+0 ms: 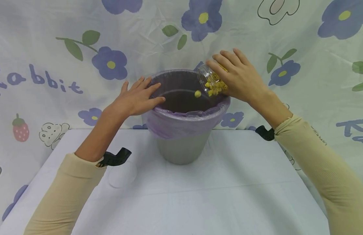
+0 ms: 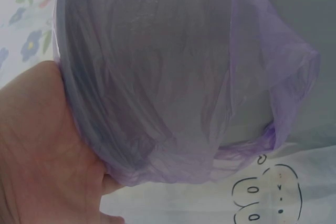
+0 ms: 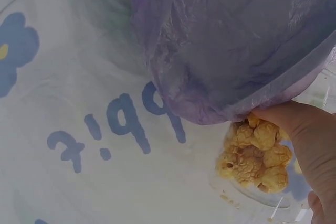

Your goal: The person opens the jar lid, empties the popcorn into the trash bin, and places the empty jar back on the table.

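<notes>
A grey bin [image 1: 182,148] stands upright, its rim wrapped in a thin purple liner bag [image 1: 184,125]. My left hand [image 1: 135,99] rests on the left side of the rim, fingers straight and spread; the left wrist view has the palm against the liner. Over the right side of the rim, my right hand [image 1: 240,78] grips a clear jar [image 1: 202,75], tilted with its mouth toward the bin. Yellow popcorn [image 3: 257,156] fills the lower part of the jar. One loose popcorn piece [image 1: 197,94] is in the air over the bin's opening. The bottom of the bin is hidden.
A clear round lid-like disc [image 1: 122,175] lies on the white table [image 1: 184,202], near the left forearm. Behind the bin hangs a cloth backdrop [image 1: 152,42] printed with flowers and lettering. Each wrist wears a black mount [image 1: 116,158].
</notes>
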Available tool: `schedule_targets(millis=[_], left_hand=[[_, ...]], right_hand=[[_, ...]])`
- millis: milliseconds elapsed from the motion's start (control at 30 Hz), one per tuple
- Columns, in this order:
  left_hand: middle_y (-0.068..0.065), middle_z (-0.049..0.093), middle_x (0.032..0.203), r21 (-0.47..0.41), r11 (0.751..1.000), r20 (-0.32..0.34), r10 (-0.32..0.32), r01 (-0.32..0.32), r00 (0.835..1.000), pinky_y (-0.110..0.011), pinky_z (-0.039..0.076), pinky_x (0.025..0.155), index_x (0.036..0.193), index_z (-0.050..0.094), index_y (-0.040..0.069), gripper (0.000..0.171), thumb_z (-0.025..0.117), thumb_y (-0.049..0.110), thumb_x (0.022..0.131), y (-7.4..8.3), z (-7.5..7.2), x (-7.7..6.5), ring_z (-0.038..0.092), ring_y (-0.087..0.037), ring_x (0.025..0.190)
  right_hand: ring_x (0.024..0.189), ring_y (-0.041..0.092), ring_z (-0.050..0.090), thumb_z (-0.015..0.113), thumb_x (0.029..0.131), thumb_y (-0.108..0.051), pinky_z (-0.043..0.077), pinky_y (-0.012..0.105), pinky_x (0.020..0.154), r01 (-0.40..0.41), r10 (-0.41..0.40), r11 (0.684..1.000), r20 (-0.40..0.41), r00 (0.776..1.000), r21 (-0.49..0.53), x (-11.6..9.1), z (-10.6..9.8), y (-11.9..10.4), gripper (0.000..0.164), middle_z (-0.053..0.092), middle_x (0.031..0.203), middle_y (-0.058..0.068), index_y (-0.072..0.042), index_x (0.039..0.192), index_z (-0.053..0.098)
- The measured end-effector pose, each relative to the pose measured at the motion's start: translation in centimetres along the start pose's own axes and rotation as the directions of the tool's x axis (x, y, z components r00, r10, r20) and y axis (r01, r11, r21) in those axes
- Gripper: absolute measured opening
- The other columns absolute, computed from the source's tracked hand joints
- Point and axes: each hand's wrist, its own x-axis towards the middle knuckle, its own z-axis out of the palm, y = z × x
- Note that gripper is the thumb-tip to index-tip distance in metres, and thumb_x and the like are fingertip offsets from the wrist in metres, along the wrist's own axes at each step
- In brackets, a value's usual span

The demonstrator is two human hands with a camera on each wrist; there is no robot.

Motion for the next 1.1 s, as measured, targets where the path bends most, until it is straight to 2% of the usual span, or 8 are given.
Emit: schedule_targets(millis=[133,567,1100], left_hand=[[-0.016,-0.005,0.166,0.004,1.0,0.001,0.0,0.0,1.0,-0.067,-0.011,0.111,0.162,0.012,0.016,0.075,0.03,0.059,0.103,0.01,-0.02,0.02,-0.01,-0.036,0.15],[-0.016,-0.006,0.166,0.006,1.0,0.004,0.001,-0.001,1.0,-0.067,-0.012,0.11,0.162,0.011,0.017,0.075,0.029,0.06,0.103,-0.08,0.04,0.02,-0.011,-0.035,0.15],[-0.015,-0.005,0.166,0.006,1.0,-0.005,0.003,-0.003,1.0,-0.067,-0.011,0.111,0.162,0.012,0.017,0.074,0.03,0.059,0.103,-0.09,0.09,0.09,-0.01,-0.035,0.15]], right_hand=[[0.14,0.039,0.031,0.1,0.057,-0.02,0.013,0.049,0.119,0.014,-0.014,1.0,0.005,1.0,-0.023,0.06,-0.01,-0.04,0.112,0.042,0.147,0.02,-0.008,0.148,0.036],[0.14,0.039,0.032,0.097,0.062,-0.016,0.013,0.049,0.119,0.039,-0.039,0.997,-0.004,0.999,-0.063,0.14,0.12,-0.23,0.105,0.041,0.148,0.02,-0.009,0.148,0.036],[0.141,0.039,0.031,0.099,0.058,-0.015,0.01,0.048,0.12,0.037,-0.036,0.997,0.015,0.999,-0.071,0.22,0.12,-0.28,0.11,0.04,0.15,0.02,-0.008,0.15,0.037]])
